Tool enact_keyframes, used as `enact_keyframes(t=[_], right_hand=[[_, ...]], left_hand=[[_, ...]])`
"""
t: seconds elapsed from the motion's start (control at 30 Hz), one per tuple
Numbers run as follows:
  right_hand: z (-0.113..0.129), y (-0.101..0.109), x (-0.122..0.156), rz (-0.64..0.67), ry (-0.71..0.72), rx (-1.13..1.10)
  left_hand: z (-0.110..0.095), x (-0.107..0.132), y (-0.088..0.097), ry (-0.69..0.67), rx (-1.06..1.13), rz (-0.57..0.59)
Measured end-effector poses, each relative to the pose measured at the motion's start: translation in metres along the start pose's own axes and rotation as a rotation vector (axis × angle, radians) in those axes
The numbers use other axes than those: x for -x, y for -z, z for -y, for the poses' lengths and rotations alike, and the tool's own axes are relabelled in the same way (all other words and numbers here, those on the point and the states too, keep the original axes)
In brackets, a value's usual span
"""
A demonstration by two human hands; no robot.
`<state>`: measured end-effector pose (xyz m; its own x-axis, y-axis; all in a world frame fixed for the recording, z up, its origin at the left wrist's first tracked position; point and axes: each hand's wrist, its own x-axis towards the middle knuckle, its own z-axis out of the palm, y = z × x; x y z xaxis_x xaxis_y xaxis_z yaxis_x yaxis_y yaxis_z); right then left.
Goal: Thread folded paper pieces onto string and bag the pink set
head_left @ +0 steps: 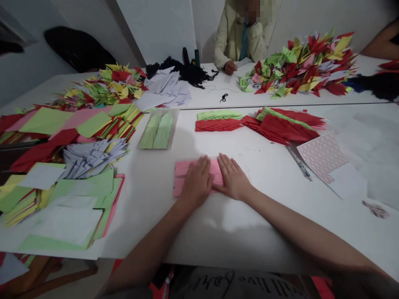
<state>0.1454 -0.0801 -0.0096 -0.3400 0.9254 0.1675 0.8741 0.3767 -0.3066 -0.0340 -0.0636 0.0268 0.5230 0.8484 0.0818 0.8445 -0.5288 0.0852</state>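
Note:
Pink folded paper (180,171) lies on the white table before me, with creased flaps meeting along a line across it. My left hand (199,178) lies flat over its middle, fingers stretched out. On its right end rests my right hand (233,176), fingers straight and palm down. Parts of the paper are hidden under both hands; I cannot tell whether a clear sleeve covers it. Beyond my left hand is a clear packet of green folded paper (157,129). Farther off lie red folded papers (218,125) and a larger red and green pile (283,126).
Stacks of coloured paper sheets (68,220) cover the left side. Heaps of folded paper shapes (299,66) stand at the back, near black yarn (177,72). A pen (301,166) and a printed sheet (324,158) lie to the right. A person (246,37) sits opposite.

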Motion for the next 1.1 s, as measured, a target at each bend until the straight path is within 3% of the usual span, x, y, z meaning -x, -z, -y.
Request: enact_keyframes(t=[0.1,0.23,0.27,0.37,0.47,0.57,0.83,1.1], right_hand=[[-0.003,0.005,0.002,-0.001,0.029,-0.054],[-0.024,0.035,0.009,0.073,0.081,-0.347],[-0.032,0.044,0.013,0.084,0.011,-0.454],[-0.057,0.066,0.025,0.042,-0.472,-0.686],[-0.072,0.069,0.034,0.287,-0.669,-0.885],[-0.071,0.06,0.037,0.463,-0.645,-1.046],[-0.064,0.063,0.024,0.647,-0.605,-1.13],[-0.068,0.062,0.022,0.648,-0.675,-1.171]], left_hand=[[-0.021,-0.003,-0.012,0.02,0.024,0.041],[-0.019,-0.001,-0.019,-0.001,0.036,0.019],[-0.017,0.0,-0.019,-0.005,0.036,0.016],[-0.015,0.0,-0.018,-0.005,0.032,0.015],[-0.016,-0.001,-0.017,-0.006,0.025,0.003],[-0.017,-0.001,-0.017,-0.009,0.026,-0.013],[-0.016,0.001,-0.015,-0.023,0.043,-0.022],[-0.016,0.001,-0.013,-0.028,0.089,-0.014]])
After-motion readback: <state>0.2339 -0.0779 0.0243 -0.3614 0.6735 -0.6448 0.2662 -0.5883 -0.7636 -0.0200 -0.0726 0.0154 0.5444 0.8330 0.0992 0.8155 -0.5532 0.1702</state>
